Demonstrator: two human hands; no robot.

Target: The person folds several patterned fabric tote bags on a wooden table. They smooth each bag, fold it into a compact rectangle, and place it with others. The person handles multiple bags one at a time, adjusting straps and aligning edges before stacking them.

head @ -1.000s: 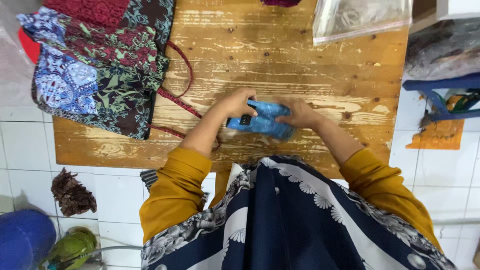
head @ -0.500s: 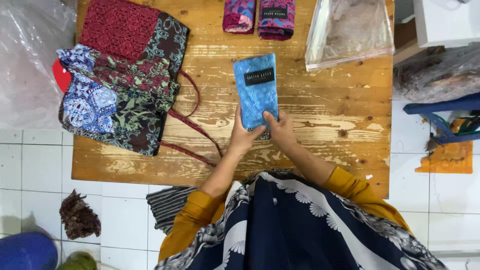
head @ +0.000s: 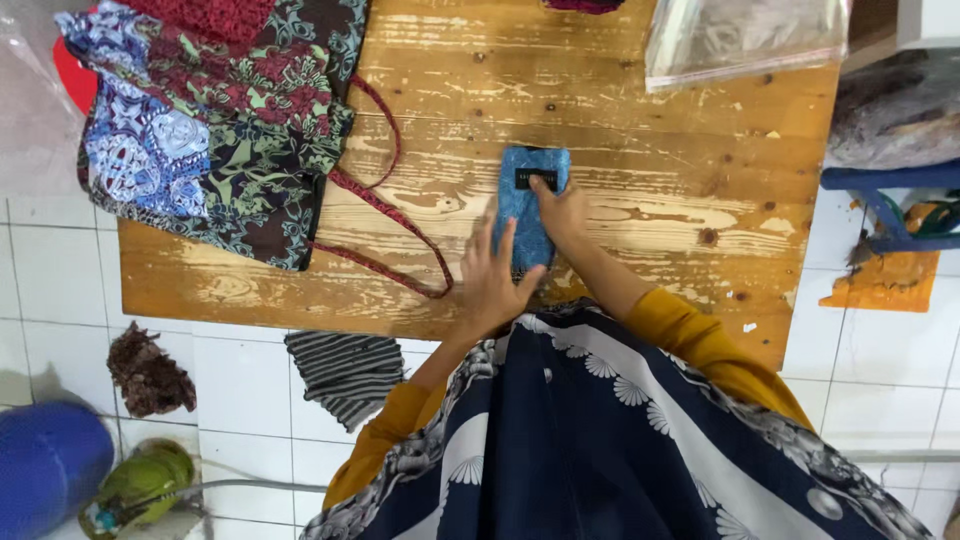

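2 hands, left hand (head: 492, 280) and right hand (head: 562, 210), press spread fingers flat on a blue pouch (head: 530, 205) beside patterned bags (head: 215, 120).

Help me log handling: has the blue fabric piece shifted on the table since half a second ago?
Cannot tell: the blue fabric piece lies about mid-table in both pictures, and the camera itself moved against the wooden table.

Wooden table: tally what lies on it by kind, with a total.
Blue folded cloth piece under both hands: 1
Heap of patterned fabrics with red straps, individual pieces too overlapped to count: 1
Clear plastic bag: 1
Dark red item cut off at top edge: 1
Total: 4
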